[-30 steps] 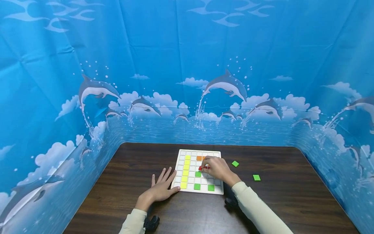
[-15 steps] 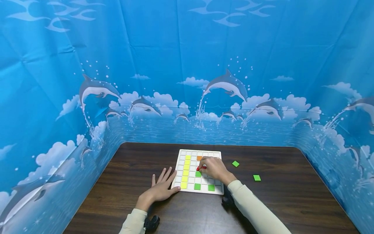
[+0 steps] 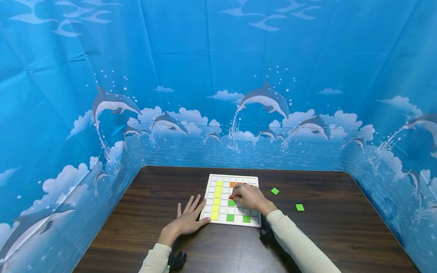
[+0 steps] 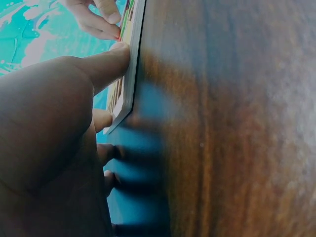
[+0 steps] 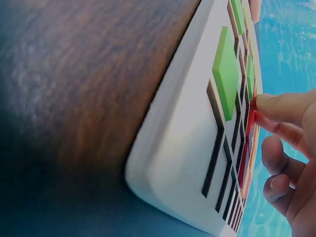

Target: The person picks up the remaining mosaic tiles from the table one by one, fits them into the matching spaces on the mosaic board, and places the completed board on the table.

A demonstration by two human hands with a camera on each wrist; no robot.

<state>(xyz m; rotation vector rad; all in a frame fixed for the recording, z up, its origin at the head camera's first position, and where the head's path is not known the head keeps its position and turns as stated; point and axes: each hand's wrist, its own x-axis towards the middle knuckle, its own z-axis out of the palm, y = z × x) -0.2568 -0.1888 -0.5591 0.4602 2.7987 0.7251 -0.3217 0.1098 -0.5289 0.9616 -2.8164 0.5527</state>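
Note:
A white grid board [image 3: 222,217] lies on the table, with a column of yellow tiles [image 3: 216,201], orange tiles [image 3: 232,184] near its far side and green tiles [image 3: 230,217] nearer the front. My right hand [image 3: 250,196] is over the board, thumb and forefinger pinching a red tile [image 3: 230,197] just beyond a green one. More red tiles [image 5: 243,168] sit in the grid close to those fingertips in the right wrist view. My left hand [image 3: 187,221] rests with fingers spread at the board's left edge, its thumb [image 4: 111,61] touching the near left corner.
Two loose green tiles, one farther back [image 3: 274,191] and one nearer [image 3: 299,207], lie on the dark wooden table [image 3: 327,235] right of the board. A blue dolphin-print curtain [image 3: 218,94] surrounds the table's back and sides.
My right hand has shifted slightly left across the board with the red tile, then stayed nearly still. The left hand has kept its place.

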